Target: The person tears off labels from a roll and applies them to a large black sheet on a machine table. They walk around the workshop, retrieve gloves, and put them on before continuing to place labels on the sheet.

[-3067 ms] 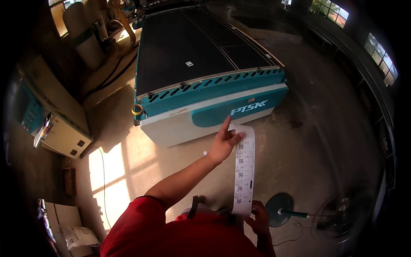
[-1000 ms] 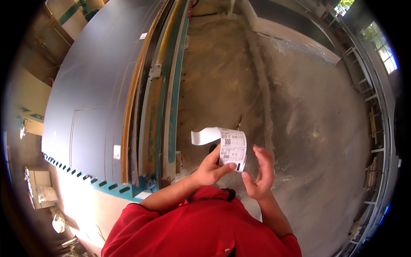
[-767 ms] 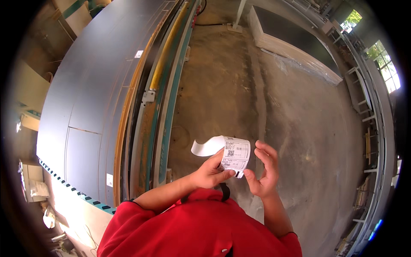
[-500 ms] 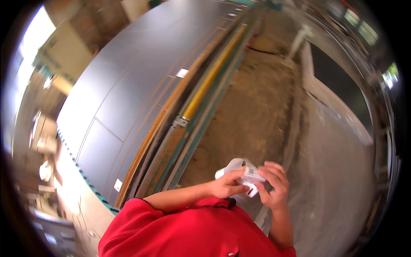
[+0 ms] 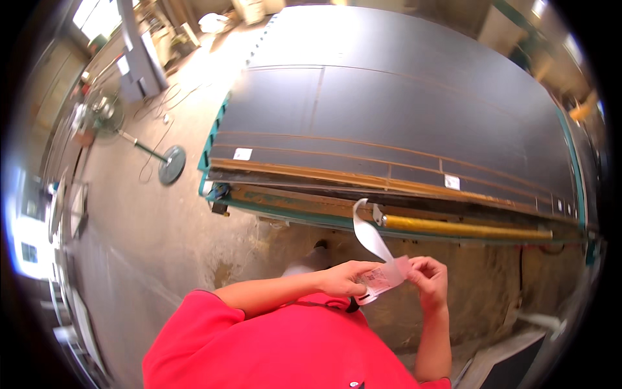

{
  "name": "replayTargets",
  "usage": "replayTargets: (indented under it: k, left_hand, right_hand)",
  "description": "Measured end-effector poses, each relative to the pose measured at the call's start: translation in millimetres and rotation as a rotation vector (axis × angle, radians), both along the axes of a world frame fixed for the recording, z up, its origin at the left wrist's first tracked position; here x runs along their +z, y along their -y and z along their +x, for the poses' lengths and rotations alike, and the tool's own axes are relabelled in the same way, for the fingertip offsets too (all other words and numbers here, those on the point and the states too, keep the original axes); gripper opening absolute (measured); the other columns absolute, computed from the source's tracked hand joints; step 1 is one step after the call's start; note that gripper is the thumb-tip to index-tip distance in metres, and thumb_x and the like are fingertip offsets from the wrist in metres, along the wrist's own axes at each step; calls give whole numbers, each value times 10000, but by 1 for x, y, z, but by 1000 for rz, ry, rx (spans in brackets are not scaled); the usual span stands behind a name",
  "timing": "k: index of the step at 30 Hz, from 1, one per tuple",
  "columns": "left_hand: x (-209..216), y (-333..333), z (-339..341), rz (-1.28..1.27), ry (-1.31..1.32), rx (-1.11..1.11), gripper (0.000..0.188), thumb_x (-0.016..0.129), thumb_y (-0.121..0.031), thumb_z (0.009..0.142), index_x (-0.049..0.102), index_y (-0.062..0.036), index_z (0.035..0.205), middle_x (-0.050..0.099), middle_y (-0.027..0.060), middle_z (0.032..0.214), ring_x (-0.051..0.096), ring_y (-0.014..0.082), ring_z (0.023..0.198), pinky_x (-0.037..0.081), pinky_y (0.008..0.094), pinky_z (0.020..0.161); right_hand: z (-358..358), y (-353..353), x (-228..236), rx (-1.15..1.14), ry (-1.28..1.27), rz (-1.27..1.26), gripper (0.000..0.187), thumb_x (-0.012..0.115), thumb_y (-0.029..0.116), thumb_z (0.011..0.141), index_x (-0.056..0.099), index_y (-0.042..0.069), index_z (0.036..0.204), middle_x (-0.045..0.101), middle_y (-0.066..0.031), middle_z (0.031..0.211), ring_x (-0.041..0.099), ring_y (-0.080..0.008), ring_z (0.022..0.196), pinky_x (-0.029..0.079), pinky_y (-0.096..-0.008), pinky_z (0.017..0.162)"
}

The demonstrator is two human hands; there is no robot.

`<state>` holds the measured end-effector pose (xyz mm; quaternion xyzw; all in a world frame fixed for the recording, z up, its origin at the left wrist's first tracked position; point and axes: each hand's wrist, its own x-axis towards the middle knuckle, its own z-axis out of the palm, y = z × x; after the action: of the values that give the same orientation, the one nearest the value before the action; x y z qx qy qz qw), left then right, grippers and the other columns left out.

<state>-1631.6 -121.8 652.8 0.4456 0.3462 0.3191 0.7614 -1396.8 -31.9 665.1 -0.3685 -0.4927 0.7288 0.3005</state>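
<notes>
In front of my red shirt, my left hand is closed on a strip of white labels, its thumb on the near end. The strip's loose tail curls up and away toward the table edge. A printed label looks pinkish and half see-through between my two hands. At its right edge, my right hand pinches the corner between thumb and fingers. Whether the label is partly off its backing I cannot tell.
Ahead stands a large machine table with a dark grey cut panel bearing small white labels. A yellow bar runs along its near edge. At left are a standing fan and cables on the floor. A dark board leans lower right.
My view has swung left, so the table now lies across the front. The strip has unfurled from a folded bundle, and my right hand has come to pinch the label's edge.
</notes>
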Motion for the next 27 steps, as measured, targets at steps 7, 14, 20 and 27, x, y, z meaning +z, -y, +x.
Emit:
replayTargets:
  k: [7,14,20,27]
  left_hand:
    - [-41,39,-71,-178,42,662,595,568,28,715,477,15,1303,619,75,1138,596,152,1008,465,290,894]
    - [-50,56,-137,-360,53,966,514,536,39,676,538,39,1191,640,82,1040,616,143,857,503,253,717]
    - [-48,69,-157,-449,-38,1131,532,523,44,674,527,45,1206,640,87,1062,620,155,907,501,268,783]
    - [-55,53,-145,-505,18,1165,498,534,43,693,535,36,1191,634,72,1057,604,143,941,478,270,833]
  right_hand:
    - [-117,-144,-47,-261,-145,55,49,618,63,881,587,27,895,606,-38,873,598,-124,806,504,-269,752]
    - [-294,-207,-103,-150,55,552,37,619,19,864,611,1,896,668,-69,929,633,-123,858,513,-257,789]
    - [-376,-207,-150,-28,5,621,40,644,-7,814,609,6,828,660,-96,941,654,-159,817,531,-266,769]
    - [-310,-258,-152,-175,113,865,87,632,-53,804,586,18,822,650,-101,971,636,-189,846,513,-265,738]
